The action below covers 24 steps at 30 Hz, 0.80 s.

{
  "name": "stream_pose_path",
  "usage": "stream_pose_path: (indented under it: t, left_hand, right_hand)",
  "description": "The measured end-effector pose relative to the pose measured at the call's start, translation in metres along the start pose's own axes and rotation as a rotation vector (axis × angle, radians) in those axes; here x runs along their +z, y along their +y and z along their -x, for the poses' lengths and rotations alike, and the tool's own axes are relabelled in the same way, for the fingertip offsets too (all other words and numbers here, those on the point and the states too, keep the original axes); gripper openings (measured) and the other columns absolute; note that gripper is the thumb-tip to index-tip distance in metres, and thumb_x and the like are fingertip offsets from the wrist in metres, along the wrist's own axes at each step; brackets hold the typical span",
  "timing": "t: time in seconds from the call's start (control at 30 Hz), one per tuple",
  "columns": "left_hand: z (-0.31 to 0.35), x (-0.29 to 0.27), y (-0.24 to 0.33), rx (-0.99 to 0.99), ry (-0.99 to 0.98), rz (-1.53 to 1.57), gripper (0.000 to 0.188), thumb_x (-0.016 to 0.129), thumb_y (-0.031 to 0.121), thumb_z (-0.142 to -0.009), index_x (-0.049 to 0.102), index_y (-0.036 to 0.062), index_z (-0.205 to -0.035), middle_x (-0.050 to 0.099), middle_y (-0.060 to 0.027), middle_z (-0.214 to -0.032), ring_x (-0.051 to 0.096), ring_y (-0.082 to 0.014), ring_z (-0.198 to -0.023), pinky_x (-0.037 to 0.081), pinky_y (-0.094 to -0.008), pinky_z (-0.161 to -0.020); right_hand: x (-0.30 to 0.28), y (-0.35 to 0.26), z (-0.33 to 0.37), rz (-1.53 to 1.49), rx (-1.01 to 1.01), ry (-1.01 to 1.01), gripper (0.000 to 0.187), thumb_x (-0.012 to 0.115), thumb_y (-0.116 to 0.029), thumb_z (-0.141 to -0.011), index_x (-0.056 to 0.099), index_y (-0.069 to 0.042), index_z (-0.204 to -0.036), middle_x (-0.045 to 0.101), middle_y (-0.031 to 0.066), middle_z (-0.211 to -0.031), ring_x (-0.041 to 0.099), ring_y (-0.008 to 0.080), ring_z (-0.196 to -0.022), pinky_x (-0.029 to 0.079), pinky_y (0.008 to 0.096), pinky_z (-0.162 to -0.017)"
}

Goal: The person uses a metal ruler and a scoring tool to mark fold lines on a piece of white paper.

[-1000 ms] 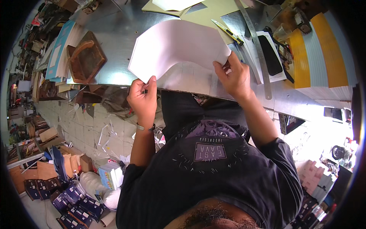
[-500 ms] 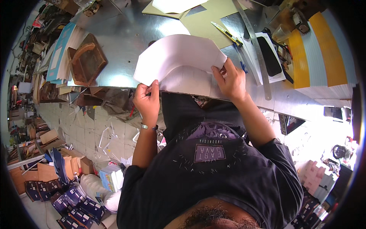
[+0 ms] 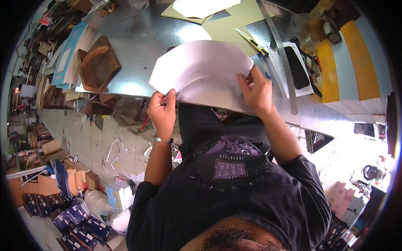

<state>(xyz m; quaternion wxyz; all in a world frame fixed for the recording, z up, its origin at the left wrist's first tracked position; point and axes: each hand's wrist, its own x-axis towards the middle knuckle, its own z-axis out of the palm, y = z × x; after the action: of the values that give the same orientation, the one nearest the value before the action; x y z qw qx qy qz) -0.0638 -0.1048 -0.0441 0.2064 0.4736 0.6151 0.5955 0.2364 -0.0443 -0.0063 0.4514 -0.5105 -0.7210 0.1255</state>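
A white sheet of paper, its corners cut at a slant, bows between my two hands above the metal table's front edge. My left hand pinches its lower left corner between thumb and fingers. At the right end, my right hand grips the sheet's edge, thumb toward me and fingers partly hidden behind it. Whether this is one sheet or a few together, I cannot tell. Beyond the paper lies greenish-grey board, with a yellow and black utility knife at its right side.
A steel ruler crosses papers beside a black phone. Tall stacks with yellow and blue edges stand at the right. On the left are a wooden block with a handle and blue-covered books. More white paper lies at the back.
The sheet's right end and my right hand have shifted slightly right, and the curve has opened out a little. Both hands keep their hold. The whole view has shifted slightly.
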Motion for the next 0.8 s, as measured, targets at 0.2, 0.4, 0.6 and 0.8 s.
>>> stream_pose_path:
  t: [0.2,0.4,0.6,0.8]
  left_hand:
    - [-0.005,-0.014,0.007,-0.009,-0.028,0.029,0.020,0.085,0.011,-0.096,0.073,-0.0042,-0.103,0.076,-0.0019,-0.086,0.064,-0.0044,-0.077,0.053,-0.0241,-0.073]
    - [-0.012,-0.018,0.025,-0.107,-0.139,0.047,0.018,0.083,0.007,-0.097,0.072,-0.0046,-0.106,0.074,0.0005,-0.090,0.059,-0.0013,-0.077,0.047,-0.0200,-0.068]
    - [-0.009,-0.016,0.026,-0.127,-0.136,-0.024,0.021,0.083,0.007,-0.096,0.074,-0.0059,-0.108,0.078,-0.0042,-0.090,0.065,-0.0036,-0.075,0.052,-0.0213,-0.068]
    - [-0.001,-0.014,0.016,-0.087,-0.096,0.025,0.024,0.085,0.007,-0.095,0.074,-0.0061,-0.111,0.079,-0.0052,-0.091,0.067,-0.0042,-0.077,0.054,-0.0221,-0.069]
  right_hand:
    - [-0.022,-0.020,-0.017,-0.109,0.269,-0.107,0.023,0.083,-0.015,-0.091,0.068,-0.001,-0.102,0.069,0.0130,-0.070,0.067,0.0227,-0.058,0.050,0.0349,-0.059]
    - [-0.025,-0.015,-0.028,-0.201,0.360,-0.121,0.026,0.085,-0.012,-0.085,0.073,0.001,-0.104,0.069,0.0052,-0.075,0.061,0.0112,-0.062,0.049,0.0305,-0.062]
    - [-0.022,-0.005,-0.026,-0.176,0.367,-0.146,0.029,0.086,-0.012,-0.084,0.075,0.001,-0.108,0.066,0.0012,-0.078,0.055,0.0093,-0.067,0.049,0.0286,-0.064]
    - [-0.020,-0.001,-0.021,-0.163,0.396,-0.156,0.029,0.087,-0.012,-0.084,0.076,0.001,-0.107,0.064,-0.0002,-0.077,0.053,0.0090,-0.066,0.047,0.0281,-0.063]
